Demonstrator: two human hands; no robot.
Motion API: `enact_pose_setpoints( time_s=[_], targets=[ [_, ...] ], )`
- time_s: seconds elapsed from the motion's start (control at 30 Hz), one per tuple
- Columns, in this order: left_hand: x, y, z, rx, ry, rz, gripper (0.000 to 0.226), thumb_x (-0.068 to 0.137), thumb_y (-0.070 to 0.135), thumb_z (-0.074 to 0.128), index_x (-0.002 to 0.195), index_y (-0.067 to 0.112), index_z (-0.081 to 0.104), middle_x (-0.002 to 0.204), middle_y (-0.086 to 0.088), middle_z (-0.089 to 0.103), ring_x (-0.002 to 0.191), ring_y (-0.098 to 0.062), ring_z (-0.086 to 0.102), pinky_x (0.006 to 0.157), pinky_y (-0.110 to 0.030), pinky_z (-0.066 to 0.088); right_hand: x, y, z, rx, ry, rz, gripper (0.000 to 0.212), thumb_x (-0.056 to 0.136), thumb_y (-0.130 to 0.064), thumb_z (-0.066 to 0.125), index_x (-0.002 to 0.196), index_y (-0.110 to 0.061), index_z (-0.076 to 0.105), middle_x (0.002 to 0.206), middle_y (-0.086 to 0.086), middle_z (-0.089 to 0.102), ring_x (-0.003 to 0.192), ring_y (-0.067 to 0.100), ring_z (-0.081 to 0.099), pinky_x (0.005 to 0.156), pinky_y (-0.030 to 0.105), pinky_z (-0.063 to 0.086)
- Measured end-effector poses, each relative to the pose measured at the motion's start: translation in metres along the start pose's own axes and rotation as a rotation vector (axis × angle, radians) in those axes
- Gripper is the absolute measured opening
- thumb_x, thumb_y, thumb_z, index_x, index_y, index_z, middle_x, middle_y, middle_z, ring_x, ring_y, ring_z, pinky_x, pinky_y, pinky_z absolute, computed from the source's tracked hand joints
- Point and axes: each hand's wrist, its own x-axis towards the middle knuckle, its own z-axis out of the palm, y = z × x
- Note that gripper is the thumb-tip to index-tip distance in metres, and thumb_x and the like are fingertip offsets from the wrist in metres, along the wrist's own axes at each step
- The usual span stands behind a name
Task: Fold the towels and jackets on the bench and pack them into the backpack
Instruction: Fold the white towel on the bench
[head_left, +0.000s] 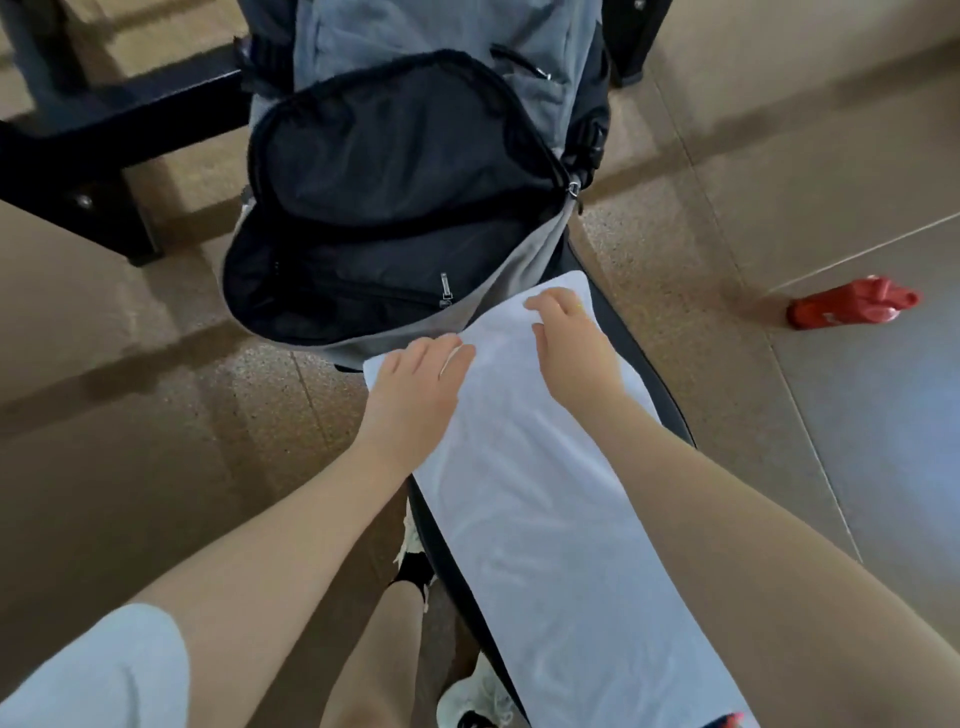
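A white towel (545, 499) is spread flat along the dark bench (644, 364), its far end just beside the open backpack (384, 208). That end is pressed by the left hand (415, 384) — fingers straight, slightly apart — and touched by the right hand (571, 343), fingers bent, tips on the cloth.

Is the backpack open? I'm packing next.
Open: the backpack has its zipped flap thrown back, its dark interior exposed.

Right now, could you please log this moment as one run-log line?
left hand: flat on white towel | right hand: on towel's far end | backpack: open, beyond towel | fold: not yet done
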Motion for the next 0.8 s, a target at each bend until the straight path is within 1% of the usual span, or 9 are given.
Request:
enact_pose_setpoints(
  time_s=[0.1,0.23,0.37,0.43,0.5,0.6,0.63,0.7,0.8],
  targets=[
    [0.014,-0.01,0.003,0.094,0.05,0.028,0.035,0.075,0.003,0.05,0.108,0.014,0.056,0.105,-0.001,0.063,0.085,-0.021,0.052,0.068,-0.027,0.03,0.024,-0.006,0.003,-0.012,0.003,0.025,0.031,0.097,-0.013,0.04,0.128,-0.015,0.043,0.143,-0.003,0.033,0.102,0.026,0.053,0.071,0.043,0.05],
    [0.023,-0.013,0.008,0.12,-0.018,0.005,0.038,0.069,0.01,0.068,0.107,0.014,0.063,0.103,0.0,0.065,0.074,-0.019,0.058,0.055,-0.025,0.036,0.04,0.002,0.012,-0.038,-0.092,0.03,0.033,0.094,-0.012,0.046,0.127,-0.015,0.044,0.139,-0.002,0.035,0.096,0.028,0.055,0.065,0.038,0.045],
    [0.028,-0.014,0.015,0.128,-0.154,-0.15,0.049,0.066,0.025,0.078,0.111,0.012,0.064,0.102,-0.002,0.064,0.07,-0.02,0.058,0.054,-0.027,0.041,0.045,0.005,0.009,-0.227,-0.067,0.025,0.019,0.09,-0.002,0.044,0.106,-0.011,0.05,0.111,0.006,0.048,0.083,0.027,0.049,0.056,0.034,0.038],
    [0.036,-0.013,0.015,0.103,-0.178,-0.207,0.046,0.063,0.028,0.08,0.104,0.014,0.066,0.098,-0.004,0.063,0.069,-0.023,0.056,0.055,-0.026,0.041,0.04,0.005,0.005,-0.267,-0.018,-0.033,0.013,0.089,-0.001,0.048,0.099,-0.008,0.053,0.104,0.007,0.048,0.077,0.025,0.045,0.053,0.033,0.038],
    [0.044,-0.013,0.016,0.061,-0.158,-0.235,0.033,0.062,0.024,0.081,0.09,0.014,0.067,0.09,-0.007,0.061,0.067,-0.025,0.054,0.057,-0.027,0.04,0.032,0.007,-0.002,-0.25,0.05,-0.09,0.008,0.09,-0.004,0.05,0.095,-0.006,0.056,0.101,0.009,0.05,0.069,0.027,0.048,0.048,0.03,0.037],
    [0.046,-0.015,0.018,-0.01,-0.136,-0.203,0.009,0.073,0.022,0.067,0.072,0.014,0.062,0.082,-0.005,0.058,0.074,-0.026,0.05,0.066,-0.032,0.033,0.021,0.015,-0.015,-0.31,0.08,-0.098,0.009,0.093,-0.006,0.049,0.095,-0.005,0.058,0.095,0.011,0.056,0.065,0.033,0.053,0.046,0.028,0.028],
    [0.044,-0.016,0.016,-0.029,-0.151,-0.189,0.014,0.078,0.026,0.055,0.072,0.015,0.062,0.08,-0.003,0.058,0.077,-0.025,0.05,0.071,-0.031,0.028,0.018,0.019,-0.019,-0.342,0.07,-0.088,0.01,0.092,-0.004,0.049,0.096,-0.006,0.058,0.095,0.011,0.056,0.07,0.033,0.054,0.049,0.03,0.027],
    [0.037,-0.016,0.007,-0.095,-0.28,-0.155,0.026,0.086,0.03,0.041,0.079,0.015,0.062,0.078,0.001,0.061,0.084,-0.025,0.054,0.075,-0.03,0.022,0.011,0.028,-0.028,-0.405,0.078,-0.047,0.019,0.087,0.002,0.052,0.1,-0.007,0.061,0.099,0.011,0.057,0.082,0.032,0.053,0.054,0.031,0.028],
    [0.026,-0.021,-0.013,-0.134,-0.591,-0.108,0.018,0.095,0.028,0.044,0.101,0.014,0.055,0.097,-0.002,0.062,0.098,-0.024,0.053,0.086,-0.032,0.028,0.001,0.035,-0.041,-0.415,0.074,0.114,0.022,0.086,0.004,0.049,0.1,-0.006,0.062,0.105,0.01,0.052,0.089,0.029,0.048,0.056,0.031,0.03]
  ],
)
